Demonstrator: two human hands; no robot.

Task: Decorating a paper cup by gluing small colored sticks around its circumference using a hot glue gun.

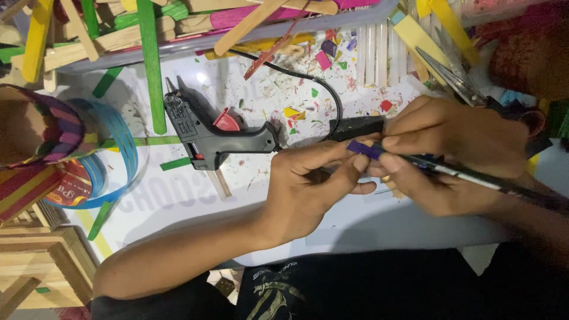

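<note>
Purple stick piece (364, 149) at centre right, likely light, stiff and snappable, pinched at its ends by left hand (314, 184) fingers and right hand (450, 148) fingers, pen (474, 176) alongside.

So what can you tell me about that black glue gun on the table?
The glue gun is black plastic with a red trigger and a metal nozzle tip. It lies on its side on the white table, nozzle toward the upper left and handle toward the right. A black cord loops from near the handle end. Neither hand touches it; the left hand is nearest, just right of the handle. Coloured scraps lie scattered around it.
</note>
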